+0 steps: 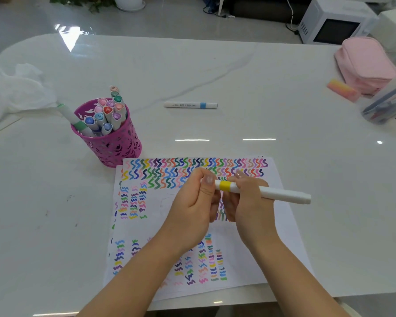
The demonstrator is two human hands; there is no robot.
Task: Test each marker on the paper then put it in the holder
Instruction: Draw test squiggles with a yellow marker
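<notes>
Both hands hold a white marker with a yellow band [281, 193] level above the paper [281, 227], which is covered in coloured squiggles. My right hand [247, 202] grips the barrel. My left hand [197, 202] is closed around the marker's left end, where the cap sits; that end is hidden in the fist. A second white marker with a blue band [190, 105] lies flat on the table beyond the paper. The pink cut-out holder [114, 145] stands left of the paper with several capped markers in it.
A crumpled white tissue [16, 92] lies at the far left. A pink pencil pouch [365, 62], an orange-pink eraser [343, 89] and a clear case [386, 101] sit at the right edge. A microwave [332, 21] stands on the floor beyond the white marble table [55, 213].
</notes>
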